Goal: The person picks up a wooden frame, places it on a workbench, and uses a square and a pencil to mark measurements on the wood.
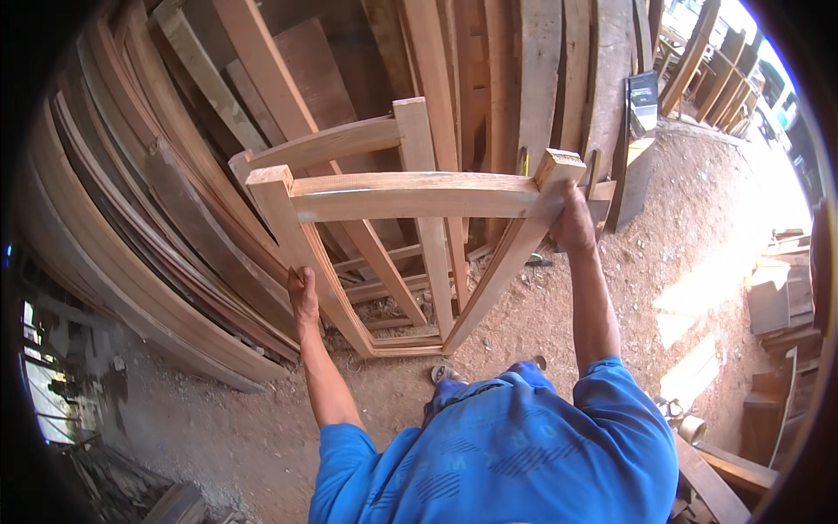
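Observation:
A pale wooden frame (410,203) stands upright in front of me, with its lower end at the ground and a broad curved rail across its top. My left hand (303,295) is closed on the outer side of its left post, thumb showing and the other fingers mostly behind the wood. Near the top of the right post, my right hand (573,223) grips the outer face just below the post's end. A second, similar wooden frame (349,142) leans directly behind the first one.
Long boards (541,79) lean in a row at the back, and stacked curved planks (175,236) fill the left side. Wood shavings cover the dirt floor (646,288). Cut wood pieces (777,297) lie at the right, and a dark box (642,92) rests against the boards.

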A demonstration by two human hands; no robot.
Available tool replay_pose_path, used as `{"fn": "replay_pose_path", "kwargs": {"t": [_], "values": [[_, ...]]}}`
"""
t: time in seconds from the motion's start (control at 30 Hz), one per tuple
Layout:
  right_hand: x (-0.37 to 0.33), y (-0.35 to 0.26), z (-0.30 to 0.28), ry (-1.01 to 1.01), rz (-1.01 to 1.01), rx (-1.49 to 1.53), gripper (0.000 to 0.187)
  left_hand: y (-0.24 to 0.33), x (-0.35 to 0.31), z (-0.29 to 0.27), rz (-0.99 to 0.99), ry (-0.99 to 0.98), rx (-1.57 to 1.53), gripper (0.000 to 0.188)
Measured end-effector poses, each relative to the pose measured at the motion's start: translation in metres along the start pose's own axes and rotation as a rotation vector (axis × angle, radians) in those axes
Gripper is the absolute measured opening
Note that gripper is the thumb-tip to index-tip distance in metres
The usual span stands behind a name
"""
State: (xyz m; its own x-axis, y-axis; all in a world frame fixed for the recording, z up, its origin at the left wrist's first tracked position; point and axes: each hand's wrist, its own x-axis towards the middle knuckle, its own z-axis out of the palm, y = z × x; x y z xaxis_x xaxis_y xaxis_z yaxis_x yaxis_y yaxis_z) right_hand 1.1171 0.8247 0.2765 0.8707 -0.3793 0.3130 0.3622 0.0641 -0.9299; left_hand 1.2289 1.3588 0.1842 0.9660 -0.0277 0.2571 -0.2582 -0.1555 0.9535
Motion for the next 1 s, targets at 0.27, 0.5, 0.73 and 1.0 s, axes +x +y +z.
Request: {"fn": "replay_pose_path", "kwargs": {"t": [0.27,0.5,0.73,1.0], "values": [[-0.071,0.031,-0.016,0.081,0.134,0.118,0.049,-0.006,-0.065,-0.008,0.001,0.062,0.069,0.068],[-0.069,-0.056,-0.119,0.205,0.113,0.197,0.046,0.142,-0.081,0.129,0.175,0.063,-0.028,0.059],[-0.078,-0.128,-0.259,0.513,0.044,0.035,0.064,0.157,-0.103,0.254,0.146,-0.028,-0.157,0.059],[-0.168,-0.211,-0.370,1.050,-0.130,-0.339,0.072,0.165,-0.138,0.443,0.160,-0.426,-0.396,0.069]]}}
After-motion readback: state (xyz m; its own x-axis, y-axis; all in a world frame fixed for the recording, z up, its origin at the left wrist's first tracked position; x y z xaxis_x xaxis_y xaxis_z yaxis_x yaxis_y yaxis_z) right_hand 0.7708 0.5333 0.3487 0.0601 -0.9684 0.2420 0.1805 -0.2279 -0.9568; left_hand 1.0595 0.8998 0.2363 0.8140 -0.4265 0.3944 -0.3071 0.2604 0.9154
